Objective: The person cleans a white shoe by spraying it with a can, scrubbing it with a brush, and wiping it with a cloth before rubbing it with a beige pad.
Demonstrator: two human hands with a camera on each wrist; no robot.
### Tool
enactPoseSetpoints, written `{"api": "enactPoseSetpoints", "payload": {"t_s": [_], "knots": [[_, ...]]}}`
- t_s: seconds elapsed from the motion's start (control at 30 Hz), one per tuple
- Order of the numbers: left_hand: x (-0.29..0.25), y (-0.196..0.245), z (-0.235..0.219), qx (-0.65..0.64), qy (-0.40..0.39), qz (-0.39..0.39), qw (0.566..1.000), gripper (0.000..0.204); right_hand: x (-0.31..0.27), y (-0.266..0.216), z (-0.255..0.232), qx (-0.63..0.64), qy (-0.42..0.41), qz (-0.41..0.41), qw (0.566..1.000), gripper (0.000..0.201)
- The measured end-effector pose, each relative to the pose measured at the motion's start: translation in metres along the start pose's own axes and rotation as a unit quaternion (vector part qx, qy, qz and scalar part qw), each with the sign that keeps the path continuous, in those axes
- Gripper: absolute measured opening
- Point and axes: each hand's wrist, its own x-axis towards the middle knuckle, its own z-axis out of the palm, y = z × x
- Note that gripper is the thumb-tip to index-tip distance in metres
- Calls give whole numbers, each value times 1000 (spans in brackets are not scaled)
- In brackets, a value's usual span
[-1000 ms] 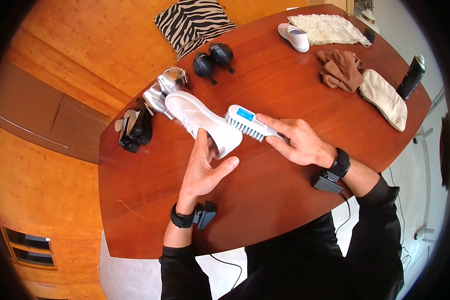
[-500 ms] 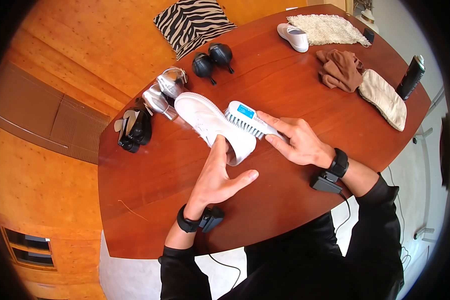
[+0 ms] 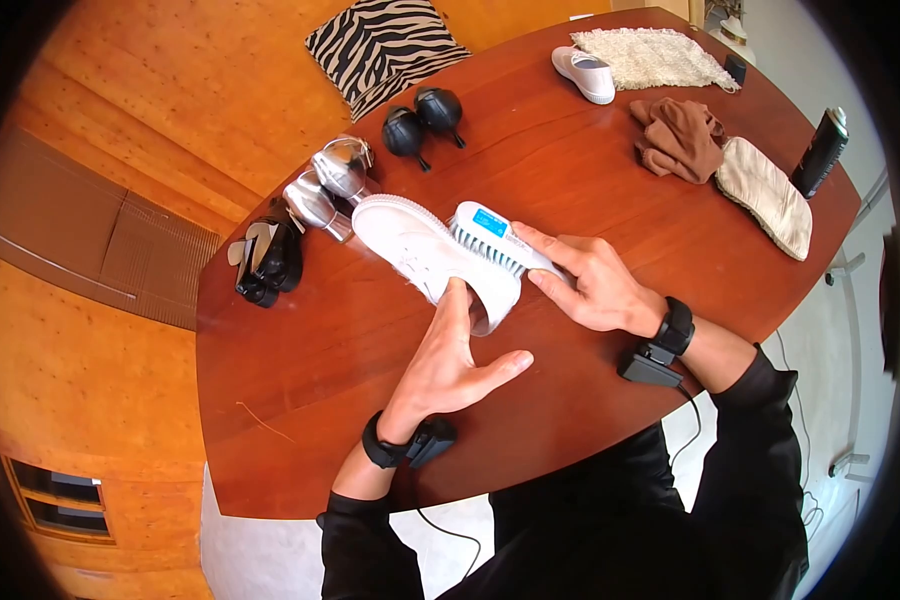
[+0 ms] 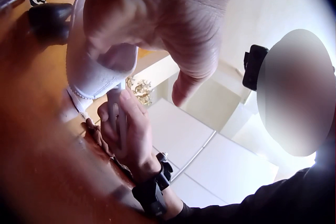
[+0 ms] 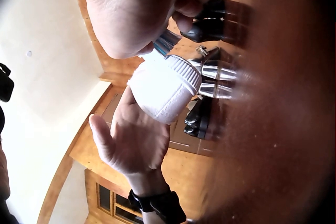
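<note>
My left hand (image 3: 447, 365) has its fingers inside the opening of a white sneaker (image 3: 405, 240), carrying it over the table with the toe pointing up and left. Its thumb stands out away from the shoe; the fingertips are hidden inside. In my right hand (image 3: 605, 285) is a white scrub brush (image 3: 518, 250) with a blue label, gripped by the handle, index finger along its back. The bristles lie against the sneaker's sole edge. In the right wrist view, the sneaker's heel (image 5: 165, 90) faces the camera, and the left palm (image 5: 139, 142) shows below it.
Silver heeled shoes (image 3: 315, 205), black heels (image 3: 403, 132) and black shoes (image 3: 270, 260) line the far left table edge. At the far right are another white sneaker (image 3: 592, 80), a cream mat (image 3: 655, 58), brown cloth (image 3: 680, 140), a cream pad (image 3: 767, 200) and a black can (image 3: 822, 155).
My left hand has moved right with the sneaker, and the shoe's upper has turned more into view. The brush has stayed almost in place, so the bristles meet a different part of the sole edge.
</note>
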Motion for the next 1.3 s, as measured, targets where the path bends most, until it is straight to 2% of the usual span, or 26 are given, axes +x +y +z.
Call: {"api": "enactPoseSetpoints", "payload": {"t_s": [0.17, 0.27, 0.33, 0.5, 0.73, 0.8, 0.93, 1.03, 1.17, 1.23, 1.3], "knots": [[-1, -3, 0, 25, -7, 11, 1000, 76, 0, -1, -1, 6, -23, 18, 1000, 49], [0, -2, 1, 24, -11, 20, 999, 76, 0, 0, 1, 11, -15, 11, 1000, 49], [0, -1, 2, 16, -11, 31, 999, 77, 0, 4, 5, 29, 30, -19, 999, 51], [0, -3, 7, 8, -21, 58, 998, 79, -1, 6, 5, 32, 34, -22, 999, 51], [-2, 1, 5, 32, -50, 28, 998, 80, -1, 4, 4, 23, 33, -18, 999, 51], [-1, 4, 7, 49, -102, -4, 994, 97, -1, 4, 6, 24, 45, -22, 998, 51], [-4, 1, 19, 82, -162, -21, 983, 93, -1, 8, 10, 42, 80, -38, 995, 51], [-10, -2, 35, 62, -119, 41, 990, 87, -1, 6, 7, 29, 70, -37, 996, 51], [-9, 1, 35, 62, -127, 27, 990, 86, -1, 3, 4, 38, 73, -34, 996, 51], [-9, 1, 37, 75, -125, 38, 989, 83, -1, -4, -3, 42, 11, 21, 999, 49], [-10, 3, 38, 84, -129, 34, 987, 81, -1, 2, 3, 39, 42, -5, 998, 49]]}}
